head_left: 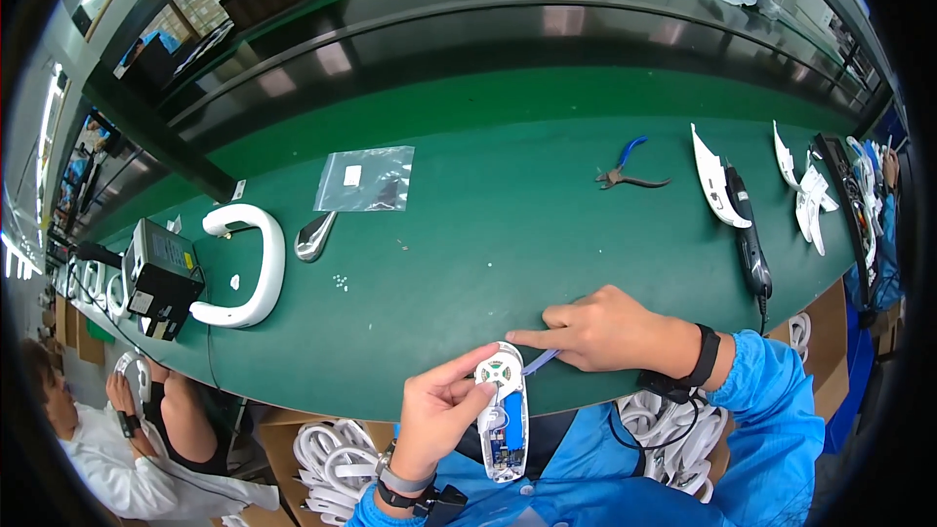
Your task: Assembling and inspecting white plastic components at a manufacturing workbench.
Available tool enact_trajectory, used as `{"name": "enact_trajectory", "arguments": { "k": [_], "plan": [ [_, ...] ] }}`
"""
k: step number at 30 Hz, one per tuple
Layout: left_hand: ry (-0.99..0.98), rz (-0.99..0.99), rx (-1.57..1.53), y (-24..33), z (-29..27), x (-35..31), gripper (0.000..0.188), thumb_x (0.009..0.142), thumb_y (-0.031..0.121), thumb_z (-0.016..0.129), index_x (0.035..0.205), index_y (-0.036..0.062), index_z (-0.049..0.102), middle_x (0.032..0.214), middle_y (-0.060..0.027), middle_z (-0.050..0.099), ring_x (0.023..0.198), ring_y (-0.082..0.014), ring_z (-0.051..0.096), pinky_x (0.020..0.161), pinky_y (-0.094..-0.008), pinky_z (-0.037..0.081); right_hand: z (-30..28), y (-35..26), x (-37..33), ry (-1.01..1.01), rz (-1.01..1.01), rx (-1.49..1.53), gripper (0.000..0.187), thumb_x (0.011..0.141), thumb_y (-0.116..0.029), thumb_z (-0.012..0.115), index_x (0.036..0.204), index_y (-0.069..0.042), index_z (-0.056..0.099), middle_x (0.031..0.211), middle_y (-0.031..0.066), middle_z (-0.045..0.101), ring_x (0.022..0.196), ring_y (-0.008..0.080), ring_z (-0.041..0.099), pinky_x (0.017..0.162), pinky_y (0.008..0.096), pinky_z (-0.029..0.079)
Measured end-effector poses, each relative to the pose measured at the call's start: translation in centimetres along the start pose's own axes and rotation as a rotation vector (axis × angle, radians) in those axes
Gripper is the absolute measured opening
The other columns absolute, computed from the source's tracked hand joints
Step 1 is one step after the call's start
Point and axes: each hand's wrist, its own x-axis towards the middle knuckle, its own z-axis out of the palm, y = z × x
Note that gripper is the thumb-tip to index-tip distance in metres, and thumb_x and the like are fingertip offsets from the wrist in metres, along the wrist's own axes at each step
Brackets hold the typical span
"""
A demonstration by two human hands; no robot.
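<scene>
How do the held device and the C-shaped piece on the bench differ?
The device is straight and elongated; the C-shaped piece curves. The left hand holds the device; the piece lies on the bench. The device shows a blue part; the piece shows mostly smooth shell. Both look largely white.

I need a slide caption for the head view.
At a green workbench, the left hand holds an open white device casing, circuit board exposed, the right hand near its far end.

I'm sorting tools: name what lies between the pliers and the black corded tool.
In the head view, a curved white shell piece lies between the pliers and the black corded tool.
</scene>
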Motion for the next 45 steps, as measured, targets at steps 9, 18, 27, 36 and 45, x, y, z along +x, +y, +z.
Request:
{"name": "enact_trajectory", "arguments": {
  "k": [9,18,27,36,45],
  "plan": [
    [-0.002,0.035,0.043,-0.4,-0.3,0.2,0.044,0.088,-0.014,0.058,0.132,-0.0092,0.054,0.111,-0.0188,0.069,0.091,-0.0143,0.068,0.079,-0.0237,0.055,-0.9,0.0,-1.7,-0.055,0.001,0.022,0.042,0.073,-0.019,0.074,0.115,-0.022,0.071,0.070,0.0010,0.050,0.054,0.0194,0.061,0.044,0.0344,0.047],
    [0.004,0.076,0.056,-0.5,-0.2,0.1,0.044,0.088,-0.013,0.057,0.132,-0.0089,0.054,0.103,-0.0173,0.071,0.086,-0.0136,0.069,0.076,-0.0231,0.055,-5.4,-3.2,-10.1,0.019,0.422,0.252,0.017,0.072,-0.006,0.065,0.085,-0.015,0.071,0.070,0.0005,0.061,0.057,0.0214,0.062,0.049,0.0340,0.048],
    [-0.015,0.122,0.053,-0.8,-0.5,0.4,0.044,0.086,-0.014,0.057,0.130,-0.0105,0.054,0.112,-0.0199,0.068,0.085,-0.0139,0.070,0.076,-0.0235,0.055,-5.6,-6.0,-16.0,0.139,0.703,0.350,0.013,0.076,-0.006,0.070,0.089,-0.007,0.071,0.077,0.0070,0.067,0.060,0.0238,0.064,0.056,0.0328,0.051],
    [-0.015,0.125,0.049,-0.9,-0.5,0.5,0.044,0.086,-0.013,0.057,0.129,-0.0103,0.055,0.109,-0.0189,0.068,0.084,-0.0135,0.069,0.074,-0.0233,0.055,-5.3,-6.0,-17.6,0.115,0.753,-0.066,0.015,0.072,-0.009,0.078,0.080,-0.004,0.066,0.075,0.0104,0.065,0.065,0.0269,0.065,0.057,0.0356,0.051],
    [-0.015,0.099,0.065,-0.8,0.1,0.4,0.045,0.085,-0.014,0.058,0.129,-0.0113,0.054,0.110,-0.0198,0.068,0.085,-0.0148,0.069,0.077,-0.0235,0.054,-5.3,-4.4,-14.4,0.333,0.672,-0.055,0.010,0.079,-0.011,0.073,0.084,-0.007,0.066,0.074,0.0084,0.059,0.064,0.0293,0.062,0.055,0.0376,0.051]
  ]
}}
